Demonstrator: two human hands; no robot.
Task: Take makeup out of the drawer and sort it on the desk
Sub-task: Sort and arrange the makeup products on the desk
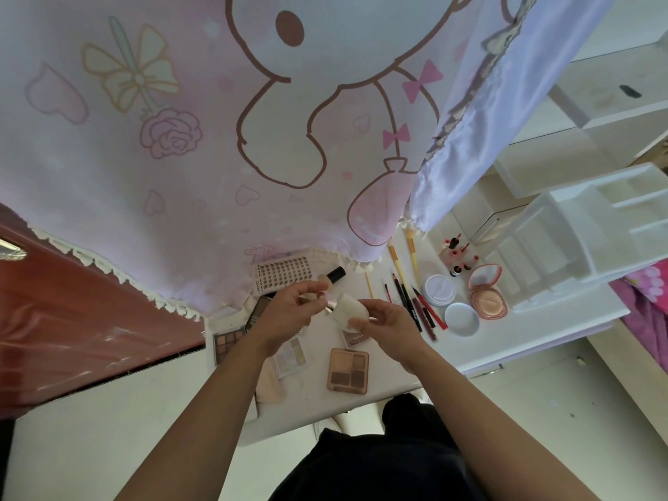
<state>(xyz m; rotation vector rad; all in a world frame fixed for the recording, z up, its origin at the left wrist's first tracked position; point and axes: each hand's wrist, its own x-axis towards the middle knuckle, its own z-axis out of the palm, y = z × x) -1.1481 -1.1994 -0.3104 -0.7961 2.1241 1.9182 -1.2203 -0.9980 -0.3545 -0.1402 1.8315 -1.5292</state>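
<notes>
The desk (pixel 394 377) looks mostly sorted, pencils (pixel 415 305) and compacts (pixel 488 301) lying right of the palette (pixel 347 370), while left hand (pixel 289 312) and right hand (pixel 386 321) together grip a brush (pixel 347 308) above it, not yet placed.

Left hand (pixel 289 312): raised over desk (pixel 311 395) middle, fingers curled, pinching brush (pixel 347 308) handle. Right hand (pixel 388 325): alongside over desk, fingers curled round brush head (hands close, apart). Forearms: bare, extended across desk's near edge, converging.
</notes>
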